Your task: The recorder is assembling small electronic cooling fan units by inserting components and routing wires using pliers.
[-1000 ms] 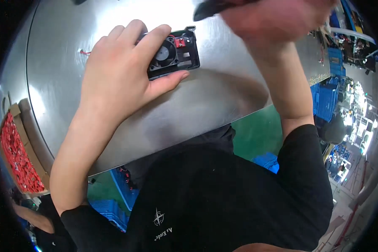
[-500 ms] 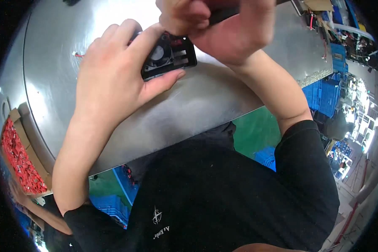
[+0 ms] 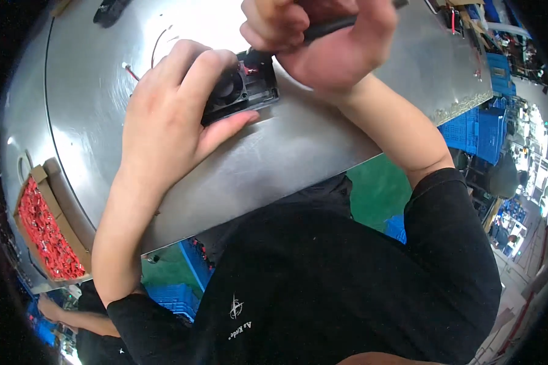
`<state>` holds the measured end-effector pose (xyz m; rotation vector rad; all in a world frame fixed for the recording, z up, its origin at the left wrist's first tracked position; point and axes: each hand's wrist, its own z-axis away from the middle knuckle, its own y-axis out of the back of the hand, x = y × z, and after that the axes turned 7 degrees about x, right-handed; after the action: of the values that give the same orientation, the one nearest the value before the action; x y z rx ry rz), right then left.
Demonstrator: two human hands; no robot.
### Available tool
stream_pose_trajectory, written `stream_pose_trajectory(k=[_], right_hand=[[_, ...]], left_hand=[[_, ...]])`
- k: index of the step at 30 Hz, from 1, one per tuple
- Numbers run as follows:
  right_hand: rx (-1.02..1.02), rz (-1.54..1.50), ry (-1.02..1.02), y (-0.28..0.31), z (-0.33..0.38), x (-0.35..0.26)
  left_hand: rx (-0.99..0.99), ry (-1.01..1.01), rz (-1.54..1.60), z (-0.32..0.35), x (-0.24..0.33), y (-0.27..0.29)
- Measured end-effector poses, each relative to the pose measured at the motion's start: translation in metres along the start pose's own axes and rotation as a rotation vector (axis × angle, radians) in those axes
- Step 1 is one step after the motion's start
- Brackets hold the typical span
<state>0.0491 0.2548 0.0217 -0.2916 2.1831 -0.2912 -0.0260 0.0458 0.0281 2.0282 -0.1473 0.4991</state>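
My left hand (image 3: 170, 109) is wrapped over a black plastic housing (image 3: 249, 100) with a small round fan (image 3: 228, 88) set in it. Its thumb lies along the near edge, and the fingers cover the far left part. Above and to the right, my right hand (image 3: 335, 52) is closed around a dark, rod-shaped tool (image 3: 332, 26). The tool's working end is hidden by my fingers, so I cannot tell whether it touches the housing. A bit of red (image 3: 250, 70) shows inside the housing. Beside my left hand, a thin lead with a white plug (image 3: 126, 65) lies on the metal table (image 3: 274, 152).
A cardboard box of small red parts (image 3: 49, 234) stands at the left. A black object (image 3: 109, 12) lies at the far left of the table. Blue crates (image 3: 478, 131) are stacked to the right. Another person's arm (image 3: 79, 317) shows at lower left.
The housing has tilted a little in my left hand, and its inside shows differently. My right hand keeps its hold on the tool. The whole view has shifted slightly, showing more at the left.
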Motion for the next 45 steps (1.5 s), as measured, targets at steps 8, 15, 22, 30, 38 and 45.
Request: stream_pose_trajectory(k=[8,15,22,30,38,45], right_hand=[[0.467,-0.565,-0.139,-0.020,-0.015,-0.043],[0.214,0.292,-0.203,-0.025,0.008,-0.028],[0.389,0.214,-0.337,-0.046,0.003,-0.030],[0.170,-0.195,0.168,0.014,-0.009,0.009],[0.279,0.405,0.467,0.036,-0.003,0.003],[0.314,0.747,0.128,0.027,-0.028,-0.027]], left_hand=[[-0.003,0.032,-0.008,-0.003,-0.001,-0.003],[-0.015,0.065,0.026,-0.001,0.000,-0.002],[-0.030,0.048,0.016,0.003,-0.005,-0.002],[0.018,0.049,0.031,0.000,0.000,-0.003],[-0.127,0.075,-0.014,-0.008,0.010,0.002],[-0.171,0.113,-0.055,-0.010,0.015,0.004]])
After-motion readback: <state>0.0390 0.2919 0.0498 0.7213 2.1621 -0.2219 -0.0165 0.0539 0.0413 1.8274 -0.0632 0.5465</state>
